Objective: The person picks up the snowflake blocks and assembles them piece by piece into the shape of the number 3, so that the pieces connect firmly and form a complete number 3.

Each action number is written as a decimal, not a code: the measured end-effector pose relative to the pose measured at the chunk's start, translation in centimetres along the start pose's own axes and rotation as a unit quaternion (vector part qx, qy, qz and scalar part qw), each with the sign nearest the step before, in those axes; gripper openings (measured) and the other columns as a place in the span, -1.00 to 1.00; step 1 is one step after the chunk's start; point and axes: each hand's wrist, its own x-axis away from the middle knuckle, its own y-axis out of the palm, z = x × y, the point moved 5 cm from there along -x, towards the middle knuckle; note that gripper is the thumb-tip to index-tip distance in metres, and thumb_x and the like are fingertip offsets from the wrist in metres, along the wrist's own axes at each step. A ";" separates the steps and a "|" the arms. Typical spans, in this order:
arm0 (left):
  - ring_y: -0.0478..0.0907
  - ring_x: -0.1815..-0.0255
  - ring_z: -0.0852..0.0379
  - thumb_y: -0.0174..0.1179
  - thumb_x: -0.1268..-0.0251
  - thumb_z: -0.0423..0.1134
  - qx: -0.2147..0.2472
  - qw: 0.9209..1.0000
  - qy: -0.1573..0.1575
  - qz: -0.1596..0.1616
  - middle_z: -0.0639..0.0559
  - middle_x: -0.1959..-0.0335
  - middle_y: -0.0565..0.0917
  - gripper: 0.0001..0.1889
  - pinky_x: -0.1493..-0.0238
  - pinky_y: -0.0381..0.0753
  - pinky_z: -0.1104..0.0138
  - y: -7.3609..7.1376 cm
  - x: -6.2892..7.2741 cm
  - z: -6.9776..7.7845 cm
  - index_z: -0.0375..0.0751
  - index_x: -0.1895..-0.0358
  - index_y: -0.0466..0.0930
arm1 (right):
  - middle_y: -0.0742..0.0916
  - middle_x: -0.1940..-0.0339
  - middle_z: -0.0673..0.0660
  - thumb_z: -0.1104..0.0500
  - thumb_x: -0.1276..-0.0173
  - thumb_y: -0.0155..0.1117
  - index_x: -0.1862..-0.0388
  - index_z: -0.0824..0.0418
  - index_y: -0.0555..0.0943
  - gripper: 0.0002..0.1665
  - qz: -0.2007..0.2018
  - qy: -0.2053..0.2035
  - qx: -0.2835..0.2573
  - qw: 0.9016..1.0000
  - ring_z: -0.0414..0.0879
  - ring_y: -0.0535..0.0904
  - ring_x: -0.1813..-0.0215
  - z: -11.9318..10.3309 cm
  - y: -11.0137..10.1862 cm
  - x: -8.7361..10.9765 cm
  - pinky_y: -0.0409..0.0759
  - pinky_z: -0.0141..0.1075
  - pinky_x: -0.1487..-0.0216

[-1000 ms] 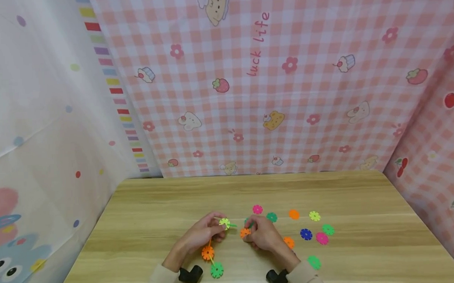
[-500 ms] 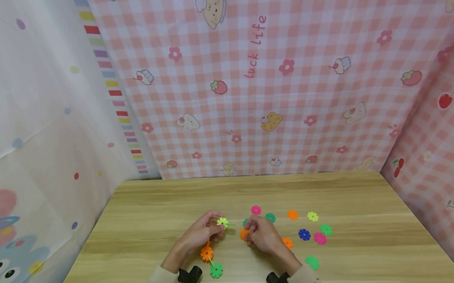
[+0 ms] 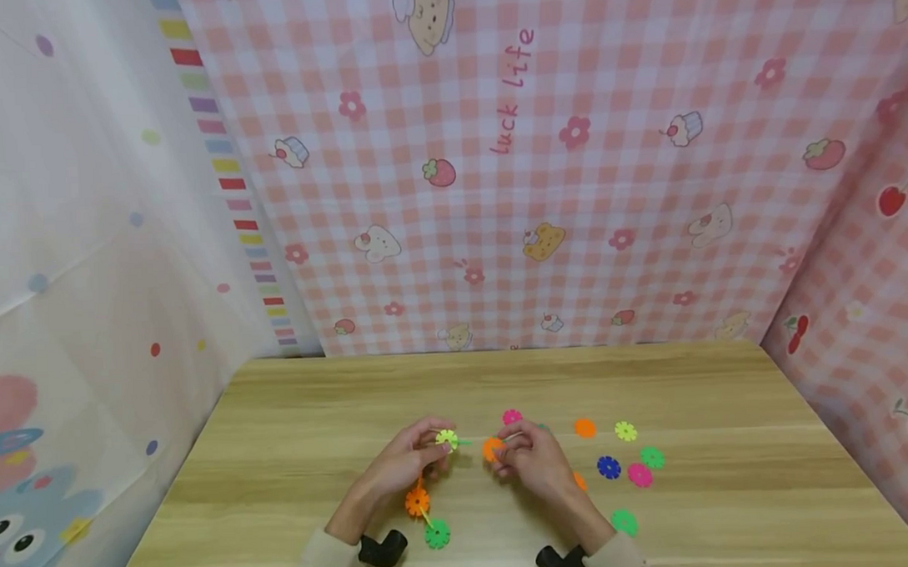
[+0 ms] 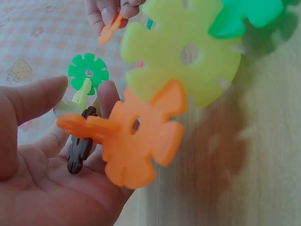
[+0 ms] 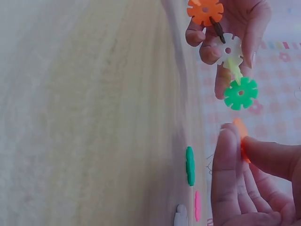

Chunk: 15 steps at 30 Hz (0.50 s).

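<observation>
My left hand [image 3: 409, 459] grips a chain of interlocked snowflake discs, pinching a pale see-through disc [image 5: 228, 50] between thumb and fingers. A green disc [image 5: 241, 93] stands out at the chain's free end, joined by a yellow disc [image 4: 83, 92]. A dark brown disc [image 4: 81, 148] and orange discs [image 4: 143, 146] follow over the palm. Toward my body, the chain's other end hangs with another green disc [image 3: 437, 534]. My right hand [image 3: 535, 462] pinches a single orange disc [image 3: 492, 450] by its edge, facing the green end with a small gap between them.
Several loose discs lie on the wooden table [image 3: 316, 405] to the right, among them a blue disc [image 3: 609, 467], a pink disc [image 3: 641, 475] and a yellow-green disc [image 3: 626, 431]. Behind the table hangs a checked cloth [image 3: 452, 217].
My right hand has risen slightly and moved away from me with the orange disc, now covering a green disc on the table. My left hand still holds the chain in nearly the same place.
</observation>
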 end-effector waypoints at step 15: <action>0.58 0.20 -0.01 0.07 -0.50 -0.25 -0.006 1.000 0.005 0.001 -0.36 0.07 0.61 -0.57 0.16 0.63 0.22 0.4 -0.2 0.0 -0.29 -0.34 0.37 | 0.72 0.33 0.37 0.57 -0.28 0.19 -0.03 0.55 0.47 -0.68 0.018 -0.002 -0.048 0.999 0.19 0.75 0.28 0.1 0.5 -0.1 0.73 -0.10 0.19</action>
